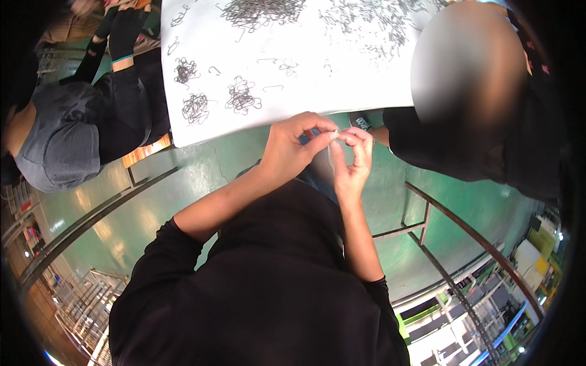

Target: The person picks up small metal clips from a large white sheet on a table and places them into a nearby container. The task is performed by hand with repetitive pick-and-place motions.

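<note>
wire clumps [217, 97] sit on the counter [342, 79] toward its near left edge, bigger wire pile [262, 12] at the far edge behind them.

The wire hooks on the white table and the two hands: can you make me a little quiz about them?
1. True or false: the left hand and the right hand meet at their fingertips, just off the near edge of the white table.
2. What lies on the table? A) tangled bundles of thin wire hooks B) red apples C) stacked plates
3. Fill in: the floor under the table is painted ___.

Key:
1. True. The fingertips pinch together at one spot; what is between them is too small to tell.
2. A
3. green
</note>
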